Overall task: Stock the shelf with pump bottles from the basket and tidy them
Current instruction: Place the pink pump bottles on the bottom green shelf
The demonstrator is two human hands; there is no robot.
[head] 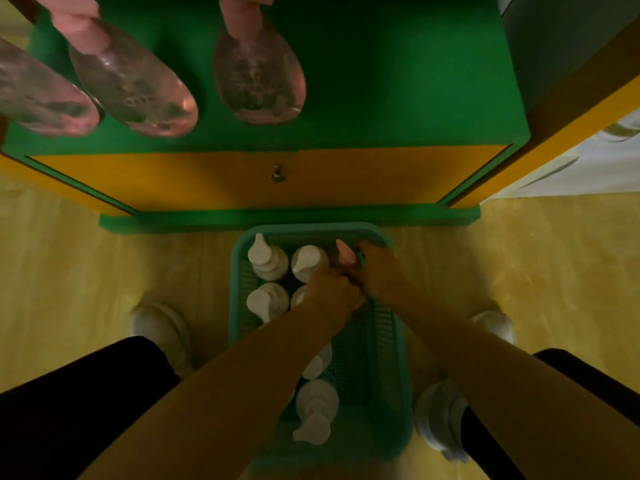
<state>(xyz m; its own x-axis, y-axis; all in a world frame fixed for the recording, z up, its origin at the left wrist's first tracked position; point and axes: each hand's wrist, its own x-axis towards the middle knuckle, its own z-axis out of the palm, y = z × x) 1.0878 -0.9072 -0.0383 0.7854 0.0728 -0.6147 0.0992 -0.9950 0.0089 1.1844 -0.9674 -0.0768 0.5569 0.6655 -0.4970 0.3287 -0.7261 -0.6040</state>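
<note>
Shelf: I see the green shelf (398, 81) above an orange cabinet front (242, 181) with a small knob (277, 173). Three clear pink bottles stand on it, viewed from below: two close together at the left (41, 95) (135, 95), one apart toward the middle (259, 77).
Floor: yellowish floor (519, 258), with my white shoes (162, 327) on either side of the basket.
Basket: a teal plastic basket (398, 358) sits on the floor just in front of the cabinet base. Its left half holds white-pump bottles (268, 259) in pairs at the far end, with more near me (317, 400). The right half looks bare mesh.
Pink pump bottle: one pink-topped bottle (344, 252) stands at the basket's far right corner, nozzle pointing away from me.
Right hand: my right hand (375, 271) wraps fingers around the pink pump bottle's neck.
Left hand: my left hand (332, 289) is curled and touching the right hand, over a white pump; I cannot tell whether it holds anything.
</note>
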